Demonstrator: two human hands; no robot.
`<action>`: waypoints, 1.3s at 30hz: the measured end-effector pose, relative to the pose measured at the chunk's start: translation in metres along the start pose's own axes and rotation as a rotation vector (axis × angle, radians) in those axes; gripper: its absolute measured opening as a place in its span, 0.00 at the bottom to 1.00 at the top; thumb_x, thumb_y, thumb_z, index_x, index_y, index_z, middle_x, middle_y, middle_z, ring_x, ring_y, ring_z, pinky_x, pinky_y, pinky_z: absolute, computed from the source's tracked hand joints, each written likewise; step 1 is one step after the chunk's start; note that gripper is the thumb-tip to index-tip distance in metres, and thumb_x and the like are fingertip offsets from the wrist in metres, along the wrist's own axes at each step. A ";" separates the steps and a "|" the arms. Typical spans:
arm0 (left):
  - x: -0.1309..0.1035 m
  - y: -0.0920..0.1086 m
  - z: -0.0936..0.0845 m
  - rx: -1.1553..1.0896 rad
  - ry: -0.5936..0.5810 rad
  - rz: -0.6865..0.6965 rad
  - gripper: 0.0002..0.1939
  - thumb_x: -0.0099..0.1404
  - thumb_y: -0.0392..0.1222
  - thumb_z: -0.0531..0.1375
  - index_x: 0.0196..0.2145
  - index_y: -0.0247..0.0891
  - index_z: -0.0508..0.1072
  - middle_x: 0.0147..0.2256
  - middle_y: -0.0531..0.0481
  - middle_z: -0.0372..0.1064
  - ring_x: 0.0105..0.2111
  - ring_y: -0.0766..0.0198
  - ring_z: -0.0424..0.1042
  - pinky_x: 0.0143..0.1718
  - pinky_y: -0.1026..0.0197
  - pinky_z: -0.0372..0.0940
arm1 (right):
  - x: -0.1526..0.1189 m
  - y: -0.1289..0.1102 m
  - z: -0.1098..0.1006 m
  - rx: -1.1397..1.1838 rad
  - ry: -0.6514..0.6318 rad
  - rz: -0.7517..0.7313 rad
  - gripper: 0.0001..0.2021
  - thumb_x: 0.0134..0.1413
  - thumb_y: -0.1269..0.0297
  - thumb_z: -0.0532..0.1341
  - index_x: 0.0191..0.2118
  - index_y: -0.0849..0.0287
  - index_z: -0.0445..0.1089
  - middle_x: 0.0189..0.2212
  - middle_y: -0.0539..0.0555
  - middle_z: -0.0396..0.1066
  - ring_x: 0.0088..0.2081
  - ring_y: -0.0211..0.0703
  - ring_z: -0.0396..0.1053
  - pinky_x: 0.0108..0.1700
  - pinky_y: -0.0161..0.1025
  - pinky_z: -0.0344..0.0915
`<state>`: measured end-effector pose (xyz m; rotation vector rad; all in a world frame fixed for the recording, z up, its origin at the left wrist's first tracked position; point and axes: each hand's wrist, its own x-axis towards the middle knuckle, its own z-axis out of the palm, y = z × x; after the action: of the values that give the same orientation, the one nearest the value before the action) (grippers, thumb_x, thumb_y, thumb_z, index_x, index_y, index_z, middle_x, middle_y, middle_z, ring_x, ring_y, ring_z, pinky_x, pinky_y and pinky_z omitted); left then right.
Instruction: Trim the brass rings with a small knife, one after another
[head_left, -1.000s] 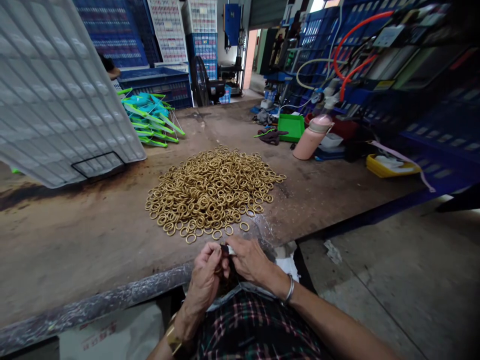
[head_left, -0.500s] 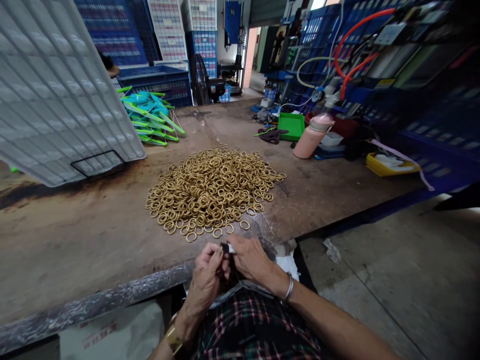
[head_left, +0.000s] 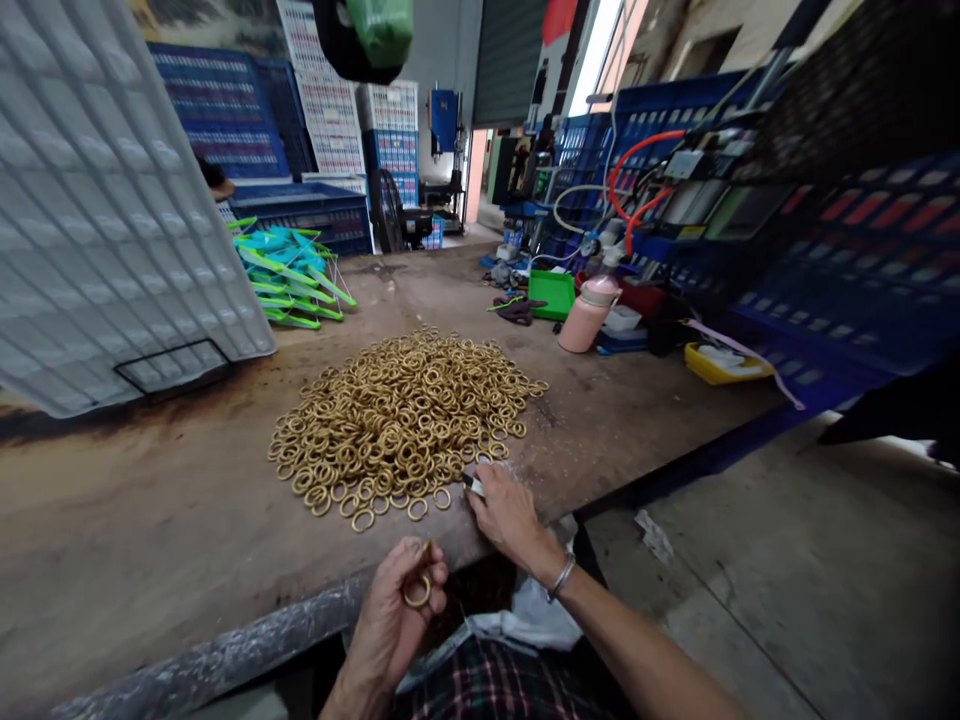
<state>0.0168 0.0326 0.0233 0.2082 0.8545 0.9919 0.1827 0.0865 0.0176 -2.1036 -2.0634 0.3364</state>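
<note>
A broad pile of gold-coloured metal rings (head_left: 405, 410) lies on the table in front of me. At the table's front edge, my left hand (head_left: 394, 610) is closed, holding a gold ring (head_left: 418, 606) near the fingertips. My right hand (head_left: 510, 515) reaches over the near right edge of the pile. Its fingers are closed on a small white and black tool (head_left: 474, 484), whose dark end points at the rings; its exact kind is hard to make out. The two hands are apart.
A tall white ribbed crate (head_left: 135, 220) stands at the left, with green and turquoise hangers (head_left: 289, 275) behind it. To the right are a pink bottle (head_left: 587, 318), a green tray (head_left: 551, 295) and a yellow tray (head_left: 724, 365). The wrapped table edge (head_left: 247, 635) runs before me.
My hands were together over my lap and have separated. The right has moved forward to the pile with the tool; the left now shows a ring. The view has tilted up.
</note>
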 end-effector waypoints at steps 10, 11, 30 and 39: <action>0.012 0.000 -0.007 -0.085 -0.114 -0.039 0.13 0.48 0.37 0.66 0.31 0.38 0.67 0.25 0.55 0.65 0.23 0.71 0.65 0.17 0.72 0.52 | 0.001 0.002 -0.001 0.056 0.010 -0.061 0.10 0.54 0.70 0.51 0.43 0.58 0.61 0.41 0.56 0.66 0.37 0.43 0.67 0.33 0.37 0.56; 0.013 0.000 -0.006 -0.101 -0.102 -0.049 0.13 0.48 0.38 0.66 0.30 0.37 0.67 0.25 0.54 0.66 0.23 0.70 0.66 0.17 0.72 0.52 | 0.000 0.003 0.001 0.074 0.013 -0.075 0.11 0.54 0.72 0.51 0.43 0.58 0.61 0.41 0.55 0.66 0.36 0.43 0.67 0.33 0.37 0.56; 0.001 -0.003 0.010 0.245 0.050 0.132 0.20 0.48 0.53 0.66 0.28 0.37 0.63 0.19 0.60 0.58 0.14 0.77 0.52 0.14 0.72 0.44 | -0.025 -0.030 -0.001 0.701 -0.088 -0.397 0.06 0.58 0.66 0.50 0.35 0.57 0.62 0.27 0.48 0.65 0.30 0.36 0.62 0.35 0.32 0.58; 0.005 -0.009 0.002 0.744 0.140 0.563 0.14 0.56 0.51 0.60 0.26 0.36 0.70 0.20 0.56 0.61 0.21 0.71 0.58 0.23 0.68 0.54 | -0.021 -0.030 -0.007 0.848 -0.313 -0.104 0.11 0.56 0.62 0.50 0.25 0.59 0.60 0.19 0.45 0.59 0.23 0.33 0.56 0.26 0.31 0.52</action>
<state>0.0254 0.0318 0.0178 1.0685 1.3097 1.1725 0.1558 0.0666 0.0337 -1.4749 -1.6851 1.3146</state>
